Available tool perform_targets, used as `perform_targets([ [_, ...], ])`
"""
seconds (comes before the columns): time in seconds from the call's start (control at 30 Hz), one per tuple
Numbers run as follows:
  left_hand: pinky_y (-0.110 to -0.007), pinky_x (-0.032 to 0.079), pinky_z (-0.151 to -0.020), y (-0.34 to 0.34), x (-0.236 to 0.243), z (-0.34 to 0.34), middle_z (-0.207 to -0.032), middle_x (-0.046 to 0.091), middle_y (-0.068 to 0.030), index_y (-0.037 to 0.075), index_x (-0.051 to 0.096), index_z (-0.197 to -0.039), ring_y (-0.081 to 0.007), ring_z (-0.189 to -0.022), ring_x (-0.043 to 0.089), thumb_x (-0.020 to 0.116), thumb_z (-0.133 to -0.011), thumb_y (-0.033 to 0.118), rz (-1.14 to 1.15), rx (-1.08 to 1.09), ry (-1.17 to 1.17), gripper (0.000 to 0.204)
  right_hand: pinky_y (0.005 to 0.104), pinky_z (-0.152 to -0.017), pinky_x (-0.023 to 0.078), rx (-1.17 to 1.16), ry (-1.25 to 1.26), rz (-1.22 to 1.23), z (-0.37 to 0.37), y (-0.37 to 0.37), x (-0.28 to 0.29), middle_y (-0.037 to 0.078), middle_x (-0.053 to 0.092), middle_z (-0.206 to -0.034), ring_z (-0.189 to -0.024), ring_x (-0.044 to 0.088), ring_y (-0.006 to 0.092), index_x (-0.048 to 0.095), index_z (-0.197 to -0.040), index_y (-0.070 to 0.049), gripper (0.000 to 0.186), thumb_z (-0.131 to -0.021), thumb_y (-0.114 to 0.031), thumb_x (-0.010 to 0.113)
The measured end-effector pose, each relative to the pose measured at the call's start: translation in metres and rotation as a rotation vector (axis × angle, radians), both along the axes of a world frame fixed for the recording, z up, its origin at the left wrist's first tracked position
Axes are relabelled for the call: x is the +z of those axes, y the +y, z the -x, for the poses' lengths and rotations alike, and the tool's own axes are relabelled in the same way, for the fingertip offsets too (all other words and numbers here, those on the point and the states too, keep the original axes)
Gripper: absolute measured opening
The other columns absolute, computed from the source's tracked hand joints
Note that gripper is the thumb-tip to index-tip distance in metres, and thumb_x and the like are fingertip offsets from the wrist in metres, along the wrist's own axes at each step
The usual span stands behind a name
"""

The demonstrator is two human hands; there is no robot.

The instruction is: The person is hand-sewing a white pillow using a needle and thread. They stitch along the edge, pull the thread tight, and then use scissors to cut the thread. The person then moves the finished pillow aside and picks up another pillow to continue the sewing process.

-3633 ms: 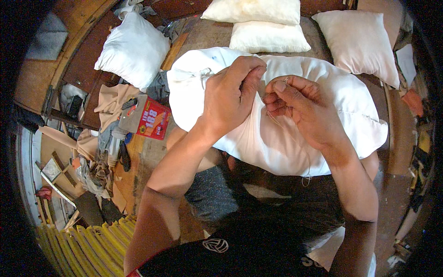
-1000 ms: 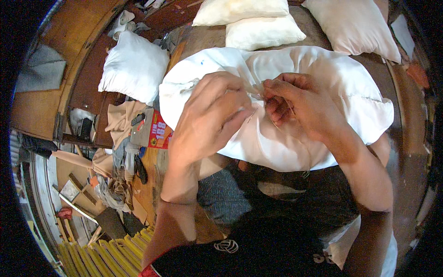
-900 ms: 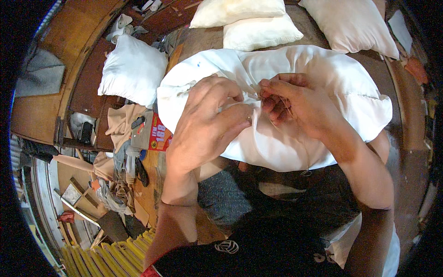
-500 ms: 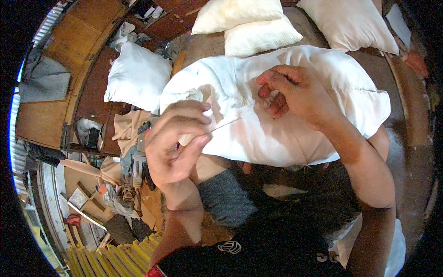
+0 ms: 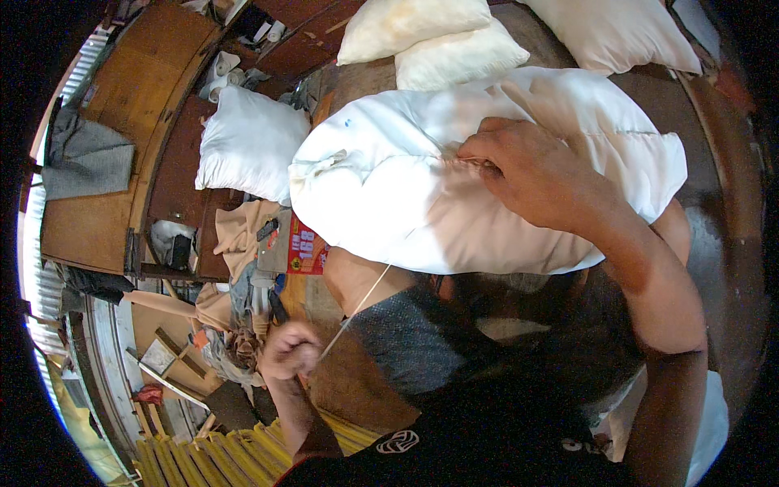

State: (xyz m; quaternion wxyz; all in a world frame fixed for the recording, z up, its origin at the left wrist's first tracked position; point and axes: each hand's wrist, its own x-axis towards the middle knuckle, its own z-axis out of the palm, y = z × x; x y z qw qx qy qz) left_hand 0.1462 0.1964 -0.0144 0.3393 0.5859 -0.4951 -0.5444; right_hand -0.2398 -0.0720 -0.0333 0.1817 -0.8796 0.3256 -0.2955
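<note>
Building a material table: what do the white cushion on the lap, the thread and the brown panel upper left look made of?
White cushion: soft fabric, smooth, perhaps satiny, by its folds and puckered seam; cotton or synthetic unclear.
Thread: pale fibre, by its thin line; blur hides its finish.
Brown panel: probably wood or veneer, dull finish, by its warm, uneven tone.

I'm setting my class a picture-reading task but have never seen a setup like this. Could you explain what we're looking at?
There is no machine here, just a person working bare-handed. Every picture comes from one wide fisheye camera worn on the head, looking down. A large white cushion lies across the person's legs. The right hand appears to pinch its cloth. The left hand, lower and blurred, holds a pale thread that stretches up toward the cushion. Beyond lie two overlapping pillows on a brown surface, with a smaller white pillow at left.
</note>
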Motion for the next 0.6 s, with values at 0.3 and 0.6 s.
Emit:
perform_targets([
  [0.3, -0.033, 0.054, -0.076, 0.025, -0.017, 0.057, -0.096, 0.071, -0.0117, 0.004, 0.071, -0.102, -0.0266, -0.084, 0.069, 0.075, -0.084, 0.004, -0.159, -0.548, -0.790, 0.018, 0.0477, -0.083, 0.051, -0.040, -0.010, 0.131, 0.002, -0.004, 0.003, 0.018, 0.069, -0.088, -0.086, 0.066, 0.0392, 0.070, -0.085, -0.005, 0.016, -0.086, -0.009, 0.054],
  [0.6, -0.031, 0.051, -0.071, -0.094, -0.054, 0.167, -0.087, 0.067, -0.0125, 0.000, 0.062, -0.119, -0.0197, -0.079, 0.065, 0.074, -0.086, 0.005, 0.480, 0.279, -0.540, 0.036, 0.0451, -0.092, 0.048, -0.118, 0.154, 0.279, -0.001, -0.006, -0.003, 0.017, 0.067, -0.091, -0.093, 0.064, 0.0345, 0.068, -0.091, -0.003, 0.011, -0.085, -0.009, 0.060],
])
